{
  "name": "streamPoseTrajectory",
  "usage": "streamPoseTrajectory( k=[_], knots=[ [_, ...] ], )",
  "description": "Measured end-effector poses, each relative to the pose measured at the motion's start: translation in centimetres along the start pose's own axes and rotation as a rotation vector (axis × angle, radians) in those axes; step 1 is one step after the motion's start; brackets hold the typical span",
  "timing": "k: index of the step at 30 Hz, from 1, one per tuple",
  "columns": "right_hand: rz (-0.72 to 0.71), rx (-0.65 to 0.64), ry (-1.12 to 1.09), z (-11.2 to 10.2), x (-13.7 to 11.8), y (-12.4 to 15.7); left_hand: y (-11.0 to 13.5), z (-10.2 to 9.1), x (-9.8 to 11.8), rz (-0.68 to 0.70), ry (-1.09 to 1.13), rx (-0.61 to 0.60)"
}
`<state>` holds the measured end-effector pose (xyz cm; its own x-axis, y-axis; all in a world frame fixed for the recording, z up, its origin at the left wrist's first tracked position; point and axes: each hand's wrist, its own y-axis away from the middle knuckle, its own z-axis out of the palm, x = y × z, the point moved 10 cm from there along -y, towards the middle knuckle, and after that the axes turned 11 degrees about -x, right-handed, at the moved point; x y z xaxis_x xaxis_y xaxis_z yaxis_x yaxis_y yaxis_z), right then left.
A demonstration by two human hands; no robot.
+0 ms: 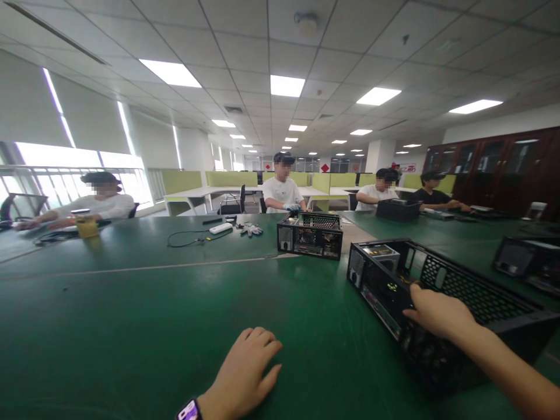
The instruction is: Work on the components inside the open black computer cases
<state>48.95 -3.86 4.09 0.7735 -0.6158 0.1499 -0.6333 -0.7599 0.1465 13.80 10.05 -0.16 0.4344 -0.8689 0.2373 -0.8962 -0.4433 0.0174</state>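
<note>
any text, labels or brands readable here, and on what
None can be read.
Red signs on the far wall: too small and blurred.
Yellow-green marks inside the case by the right hand: blurred.
Watch face at the left hand: no legible text.
Second case: labels too small.
</note>
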Motion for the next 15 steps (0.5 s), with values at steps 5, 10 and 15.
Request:
streamPoseTrajectory(
  k=[5, 10, 15],
  knots=[
    [-0.165, 0.022, 0.047, -0.4, 0.0, 0.2, 0.8, -1.5, -0.1, 0.000, -0.072, -0.003],
    [-0.295, 0.019, -0.010, 0.4, -0.3, 3.7, 0.4, -4.3, 1.8, 0.061, -0.101, 0.031],
    [-0.549, 0.128, -0.040, 0.9, -3.9, 11.1, -2.4, -10.4, 7.6, 0.218, -0.155, 0.197]
  ],
)
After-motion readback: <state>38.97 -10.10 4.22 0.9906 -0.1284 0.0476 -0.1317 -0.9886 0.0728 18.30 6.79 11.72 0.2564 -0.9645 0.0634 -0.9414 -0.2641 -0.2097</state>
